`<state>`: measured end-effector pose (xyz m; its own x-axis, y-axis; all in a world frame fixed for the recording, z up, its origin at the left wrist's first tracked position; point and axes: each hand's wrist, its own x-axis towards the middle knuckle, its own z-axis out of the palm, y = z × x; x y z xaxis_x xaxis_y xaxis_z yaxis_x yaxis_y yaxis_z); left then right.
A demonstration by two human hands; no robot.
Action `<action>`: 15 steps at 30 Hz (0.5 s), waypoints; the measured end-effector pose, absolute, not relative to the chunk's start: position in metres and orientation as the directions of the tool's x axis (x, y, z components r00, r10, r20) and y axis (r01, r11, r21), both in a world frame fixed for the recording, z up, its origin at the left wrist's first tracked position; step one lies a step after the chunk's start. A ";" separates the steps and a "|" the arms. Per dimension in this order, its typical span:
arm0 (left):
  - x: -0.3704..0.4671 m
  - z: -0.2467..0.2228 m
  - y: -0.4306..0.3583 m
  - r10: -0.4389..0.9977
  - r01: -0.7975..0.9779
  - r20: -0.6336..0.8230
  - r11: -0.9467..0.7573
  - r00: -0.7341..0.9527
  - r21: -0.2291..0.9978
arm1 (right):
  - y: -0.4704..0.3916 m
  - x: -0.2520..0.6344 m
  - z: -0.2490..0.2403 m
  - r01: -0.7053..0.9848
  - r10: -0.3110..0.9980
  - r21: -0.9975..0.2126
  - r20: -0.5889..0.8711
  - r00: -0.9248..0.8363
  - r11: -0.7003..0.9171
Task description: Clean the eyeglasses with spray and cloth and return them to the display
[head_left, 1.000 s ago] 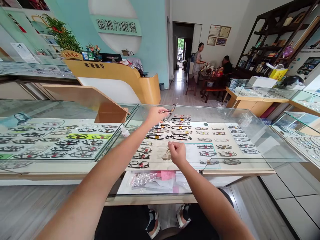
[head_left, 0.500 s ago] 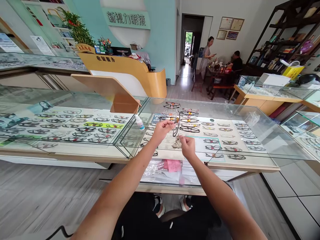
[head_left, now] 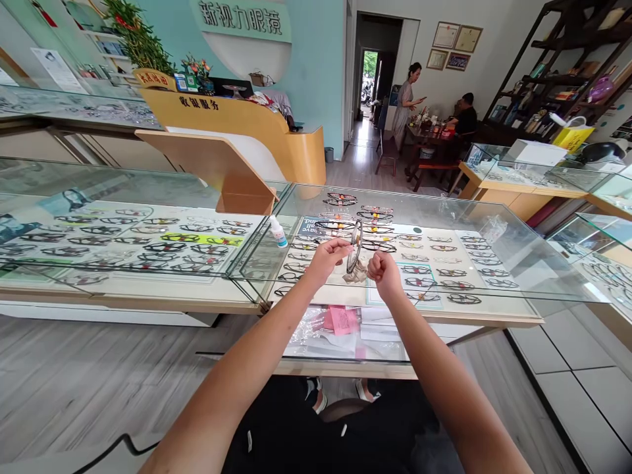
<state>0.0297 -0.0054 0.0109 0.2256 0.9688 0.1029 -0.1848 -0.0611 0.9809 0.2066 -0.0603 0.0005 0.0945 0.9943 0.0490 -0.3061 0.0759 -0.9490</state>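
Note:
My left hand [head_left: 330,258] pinches a pair of eyeglasses [head_left: 354,249] above the glass counter, with the frame turned nearly edge-on to me. Just right of it, my right hand [head_left: 386,273] is closed on a crumpled beige cloth [head_left: 356,272], which hangs toward the lower part of the glasses. Whether the cloth touches a lens I cannot tell. A small white spray bottle [head_left: 278,232] with a blue-and-red label stands upright on the counter, left of my left hand.
Beneath the glass top [head_left: 306,197] lie rows of eyeglass frames [head_left: 464,299]. A tilted brown board [head_left: 212,161] stands on the counter at left. Plastic bags and a pink paper [head_left: 343,320] sit on the lower shelf. Two people [head_left: 407,102] are by a far table.
The view has shifted slightly. My right hand has moved a little away from the glasses, its fist turned more. The glasses stand more upright in my left hand.

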 end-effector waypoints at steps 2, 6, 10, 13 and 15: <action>0.030 0.011 -0.006 0.966 -0.188 0.099 -0.054 0.239 0.981 | -0.058 0.211 0.003 -0.416 0.999 -0.909 0.029 0.021 0.035; 0.030 0.013 -0.008 0.961 -0.193 0.106 -0.057 0.255 0.980 | -0.057 0.215 0.002 -0.577 0.998 -0.816 0.003 -0.063 -0.034; 0.031 0.013 -0.011 0.954 -0.162 0.111 -0.068 0.278 0.984 | -0.058 0.214 -0.001 -0.592 0.997 -0.804 -0.023 -0.068 -0.059; 0.032 0.011 -0.011 0.944 -0.128 0.130 -0.095 0.304 0.987 | -0.059 0.212 -0.001 -0.556 1.000 -0.831 -0.006 -0.029 -0.021; 0.033 0.010 -0.011 0.936 -0.114 0.139 -0.108 0.324 0.988 | -0.060 0.211 -0.001 -0.541 1.000 -0.841 0.010 -0.012 0.002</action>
<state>0.0326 -0.0109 0.0097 0.3245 0.9356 0.1395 -0.1144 -0.1075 0.9876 0.2110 -0.0602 -0.0014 -0.0124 0.9999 0.0104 -0.5405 0.0020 -0.8413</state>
